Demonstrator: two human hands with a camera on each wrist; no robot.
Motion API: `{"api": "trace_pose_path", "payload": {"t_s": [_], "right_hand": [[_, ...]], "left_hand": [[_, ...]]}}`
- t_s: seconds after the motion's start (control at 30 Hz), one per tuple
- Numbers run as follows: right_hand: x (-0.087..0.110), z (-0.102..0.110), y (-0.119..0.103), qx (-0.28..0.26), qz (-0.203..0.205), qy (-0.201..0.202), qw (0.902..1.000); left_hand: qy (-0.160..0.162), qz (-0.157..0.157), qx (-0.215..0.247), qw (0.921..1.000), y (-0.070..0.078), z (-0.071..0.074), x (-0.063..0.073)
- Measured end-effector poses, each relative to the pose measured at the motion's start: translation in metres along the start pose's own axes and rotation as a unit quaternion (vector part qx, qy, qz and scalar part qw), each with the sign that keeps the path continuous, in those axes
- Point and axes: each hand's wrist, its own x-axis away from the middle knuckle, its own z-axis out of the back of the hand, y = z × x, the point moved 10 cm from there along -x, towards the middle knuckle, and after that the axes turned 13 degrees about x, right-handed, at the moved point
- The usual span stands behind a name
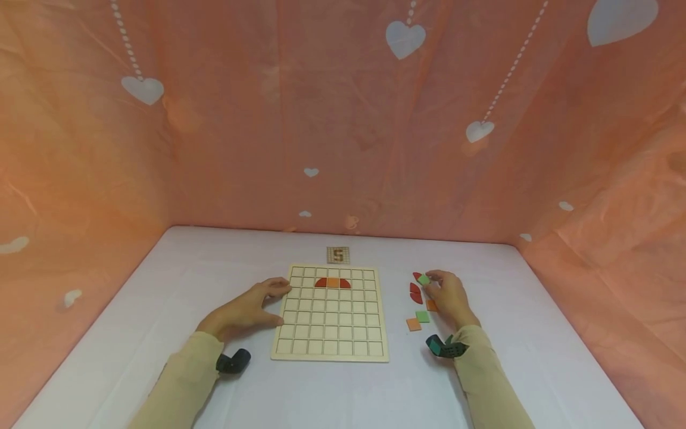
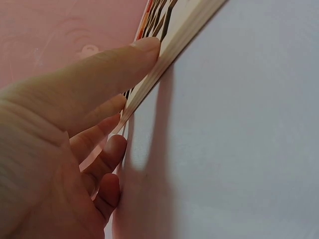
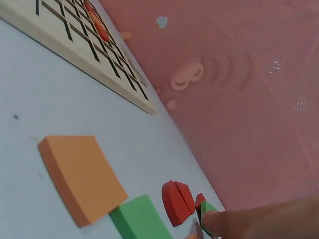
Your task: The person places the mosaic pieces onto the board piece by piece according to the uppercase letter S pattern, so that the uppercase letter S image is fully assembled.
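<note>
The left hand [image 1: 249, 307] rests against the left edge of a pale wooden grid board [image 1: 332, 333], thumb and fingers spread apart. In the left wrist view its thumb [image 2: 144, 52] touches the board's rim. To the right of the board, the right hand [image 1: 449, 295] pinches a green square tile [image 1: 424, 279] at its fingertips, overlapping a red rounded piece [image 1: 416, 276]. A fingertip shows on that tile in the right wrist view; the thumb is mostly hidden there. Near the board's top, an orange square [image 1: 333, 282] lies between two red rounded pieces [image 1: 320, 283].
Beside the right hand lie two more red pieces [image 1: 415, 292], another green square [image 1: 423, 317] and two orange squares [image 1: 414, 325]. A small patterned card [image 1: 338, 255] sits behind the board on the white table [image 1: 214, 393]. Pink cloth [image 1: 321, 131] hangs around the table.
</note>
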Motion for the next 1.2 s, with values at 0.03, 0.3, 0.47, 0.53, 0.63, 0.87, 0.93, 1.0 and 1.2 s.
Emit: {"api": "trace_pose_path", "payload": {"t_s": [0.03, 0.3, 0.47, 0.53, 0.63, 0.87, 0.93, 1.0, 1.2], "right_hand": [[0.000, -0.001, 0.001, -0.002, -0.004, 0.000, 1.0000], [-0.002, 0.002, -0.001, 0.032, 0.014, 0.031, 0.9989], [-0.003, 0.007, -0.006, 0.066, 0.035, 0.062, 0.9953], [-0.003, 0.007, -0.006, 0.069, 0.036, 0.065, 0.9949], [-0.002, 0.007, -0.006, 0.067, 0.032, 0.064, 0.9952], [0.002, 0.009, -0.017, 0.058, 0.058, 0.067, 0.9944], [0.003, 0.011, -0.025, 0.054, 0.071, 0.067, 0.9937], [0.004, 0.011, -0.033, 0.051, 0.080, 0.063, 0.9935], [0.007, 0.006, -0.050, 0.043, 0.088, 0.058, 0.9935]], "left_hand": [[0.000, -0.001, -0.001, 1.0000, 0.000, 0.000, 0.000], [0.003, 0.002, 0.004, 1.0000, -0.001, 0.001, -0.001], [0.001, -0.002, 0.005, 1.0000, 0.002, 0.001, 0.000], [0.001, -0.004, 0.001, 1.0000, 0.002, 0.001, 0.000], [0.001, -0.008, -0.006, 0.9999, 0.003, 0.001, 0.000], [0.002, -0.008, -0.011, 0.9999, 0.002, -0.001, 0.002], [0.002, -0.007, -0.010, 0.9999, 0.001, -0.001, 0.002], [0.005, -0.003, -0.004, 1.0000, 0.000, 0.000, 0.001], [0.008, 0.010, 0.005, 0.9999, -0.005, 0.001, -0.001]]}}
